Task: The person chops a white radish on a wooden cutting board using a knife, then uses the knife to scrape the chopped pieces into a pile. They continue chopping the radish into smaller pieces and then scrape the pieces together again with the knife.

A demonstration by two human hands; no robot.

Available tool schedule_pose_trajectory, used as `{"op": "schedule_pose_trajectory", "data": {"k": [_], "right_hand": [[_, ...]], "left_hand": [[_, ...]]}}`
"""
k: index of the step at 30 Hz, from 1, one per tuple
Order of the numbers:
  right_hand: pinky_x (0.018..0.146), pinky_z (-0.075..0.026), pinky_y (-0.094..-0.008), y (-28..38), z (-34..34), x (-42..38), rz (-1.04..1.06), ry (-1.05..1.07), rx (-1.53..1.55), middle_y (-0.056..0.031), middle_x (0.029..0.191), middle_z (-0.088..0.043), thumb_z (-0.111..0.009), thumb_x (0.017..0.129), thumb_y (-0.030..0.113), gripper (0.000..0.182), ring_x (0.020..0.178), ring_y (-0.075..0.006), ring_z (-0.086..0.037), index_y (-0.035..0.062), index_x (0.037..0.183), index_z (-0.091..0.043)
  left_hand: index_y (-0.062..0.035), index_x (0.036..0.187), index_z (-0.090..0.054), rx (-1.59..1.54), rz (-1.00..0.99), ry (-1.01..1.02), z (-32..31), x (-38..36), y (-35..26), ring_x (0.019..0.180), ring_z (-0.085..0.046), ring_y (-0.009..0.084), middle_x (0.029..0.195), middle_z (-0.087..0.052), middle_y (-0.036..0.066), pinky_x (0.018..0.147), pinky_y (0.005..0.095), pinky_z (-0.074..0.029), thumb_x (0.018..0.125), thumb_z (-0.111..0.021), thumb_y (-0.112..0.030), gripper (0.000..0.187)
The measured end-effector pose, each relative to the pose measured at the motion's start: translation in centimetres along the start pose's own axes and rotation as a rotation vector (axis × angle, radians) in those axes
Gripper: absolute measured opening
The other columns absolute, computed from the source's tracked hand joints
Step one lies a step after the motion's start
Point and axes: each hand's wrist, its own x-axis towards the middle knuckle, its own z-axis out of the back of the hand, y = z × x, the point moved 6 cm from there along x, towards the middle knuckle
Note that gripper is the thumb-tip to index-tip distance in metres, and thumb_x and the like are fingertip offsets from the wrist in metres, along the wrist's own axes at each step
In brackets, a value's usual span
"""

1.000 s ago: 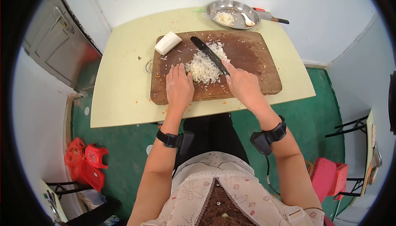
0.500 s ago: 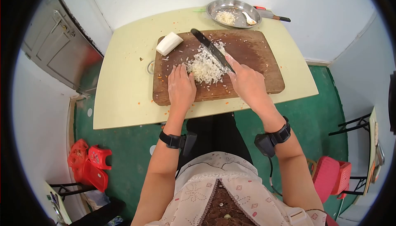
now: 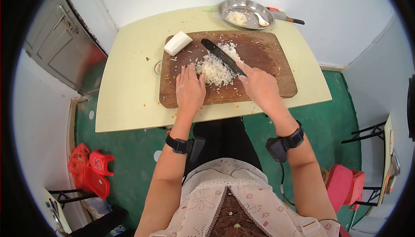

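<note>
A knife [image 3: 218, 54] with a dark blade is gripped in my right hand [image 3: 260, 86], its blade slanting up and left across a heap of finely chopped white vegetable [image 3: 216, 71]. My left hand [image 3: 189, 88] rests on the left part of the wooden cutting board [image 3: 257, 46], fingers stretched out and the thumb side against the edge of the heap. A peeled, cut white vegetable piece [image 3: 177, 43], radish-like, lies at the board's upper left corner. Scattered white bits surround the heap.
Behind the board, a round metal pan [image 3: 245, 3] holds chopped pale bits and a white spoon [image 3: 261, 20]. Another knife [image 3: 289, 18] lies beside it. The pale yellow table [image 3: 129, 77] bears small orange scraps. Red plastic stools [image 3: 100, 162] stand on the floor at left.
The knife's tip has dropped slightly, so the blade lies lower over the chopped heap. My left hand stays in about the same place on the board.
</note>
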Motion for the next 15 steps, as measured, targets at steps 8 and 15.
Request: {"op": "schedule_pose_trajectory", "data": {"k": [8,15], "right_hand": [[0.068,-0.05,-0.0426,-1.1,-0.1,0.0,-0.064,0.027,-0.027,-0.0154,0.085,-0.064,-0.059,0.086,0.021,0.045,0.078,-0.0338,-0.062,0.0214,0.129,-0.05],[0.063,-0.05,-0.0419,-1.0,-0.1,-0.4,0.033,-0.085,0.02,-0.0137,0.078,-0.062,-0.059,0.085,0.018,0.041,0.071,-0.0329,-0.062,0.0169,0.126,-0.053]], "left_hand": [[0.008,0.123,-0.044,0.004,-0.022,-0.018,-0.1,0.0,0.1,0.122,-0.042,0.0398,0.123,-0.051,0.024,0.102,0.0453,-0.032,0.09,-0.05,-0.023,0.046],[0.0068,0.123,-0.046,-0.009,-0.027,-0.022,-0.1,-0.1,-0.1,0.121,-0.043,0.0416,0.123,-0.05,0.027,0.101,0.0459,-0.033,0.091,-0.05,-0.023,0.044]]}}
